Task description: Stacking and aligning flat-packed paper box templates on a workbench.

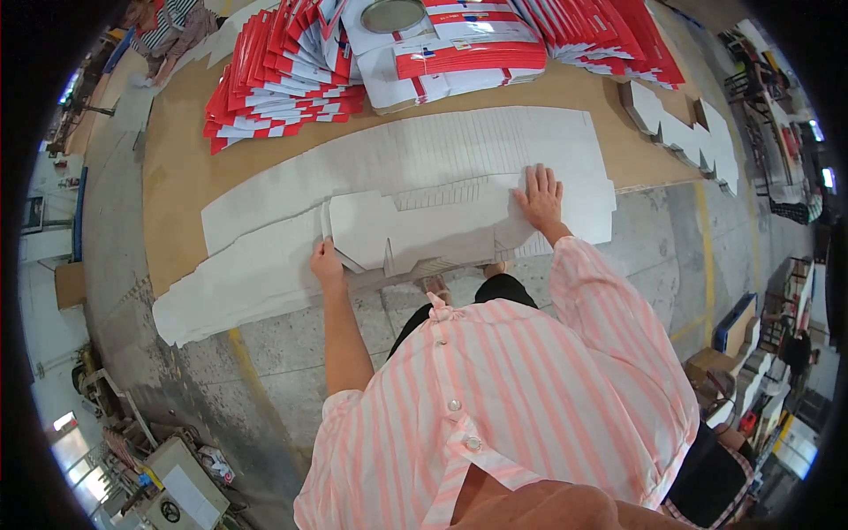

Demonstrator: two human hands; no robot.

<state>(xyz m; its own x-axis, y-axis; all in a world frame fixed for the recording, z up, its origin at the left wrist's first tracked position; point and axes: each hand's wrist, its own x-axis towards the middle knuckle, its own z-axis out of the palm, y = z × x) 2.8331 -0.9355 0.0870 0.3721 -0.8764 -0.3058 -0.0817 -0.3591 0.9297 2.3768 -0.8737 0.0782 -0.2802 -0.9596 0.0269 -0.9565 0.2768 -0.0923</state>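
Observation:
A small stack of white die-cut cardboard blanks [446,219], with notched edges and slits, lies in front of me at the table's near edge. My left hand [327,265] is closed on the left end of the top blanks, thumb up along the edge. Flat on the right part of the same stack rests my right hand [540,200], its fingers stretched out and slightly spread. Beneath are larger white cardboard sheets [291,190], and another long sheet [238,284] reaches out to the lower left past the table edge.
Red and white flat packages [283,84] are piled at the far left of the brown table [177,185], with more packages [609,40] at the far right. A round tin lid [393,15] lies on the middle pile. Cut cardboard pieces [680,132] stand on the right.

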